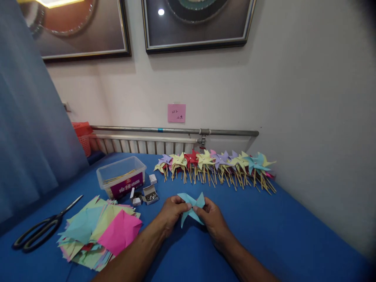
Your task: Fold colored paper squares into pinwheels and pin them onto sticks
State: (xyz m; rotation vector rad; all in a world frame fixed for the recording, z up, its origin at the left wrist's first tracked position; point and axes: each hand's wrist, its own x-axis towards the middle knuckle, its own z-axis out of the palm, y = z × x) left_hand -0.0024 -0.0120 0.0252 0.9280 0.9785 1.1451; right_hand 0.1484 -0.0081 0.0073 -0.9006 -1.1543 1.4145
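Both hands, left hand (173,211) and right hand (213,219), pinch a folded light-blue paper pinwheel (191,207) above the blue desk (293,235); its centre seems held by fingers (197,211). Finished pinwheels (216,166) line the wall, paper squares (100,231) beside scissors (41,229).

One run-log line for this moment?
hands: left and right both grip blue paper pinwheel | surface: blue table | left: paper stack

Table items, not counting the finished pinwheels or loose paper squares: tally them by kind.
Scissors: 1
Clear plastic tub: 1
Small pin boxes: 3
Blue paper pinwheel held in both hands: 1
Total: 6
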